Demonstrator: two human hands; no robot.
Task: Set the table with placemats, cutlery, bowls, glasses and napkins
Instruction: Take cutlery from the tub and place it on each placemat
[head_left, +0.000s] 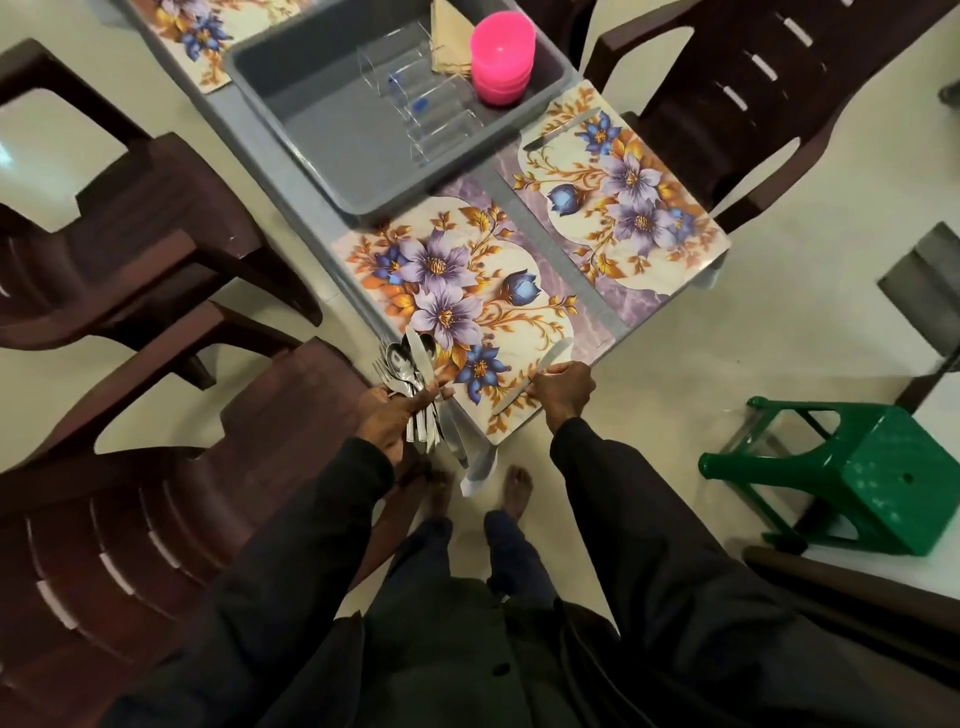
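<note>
On pale floor (675, 395), among brown chairs (156, 218), we are finding a grey table (280, 171). The left hand (387, 415) is gripping a cutlery bundle (415, 379); the right hand (561, 387) is pinching a knife (535, 376) on the near placemat (457, 312).

Black long sleeves (649, 519), navy trousers (511, 551)

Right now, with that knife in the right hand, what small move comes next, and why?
Probably lay the knife flat along the near placemat's right side and let go. The right hand pinches it there, the far placemat has a second knife laid, and the left hand holds more cutlery.
</note>
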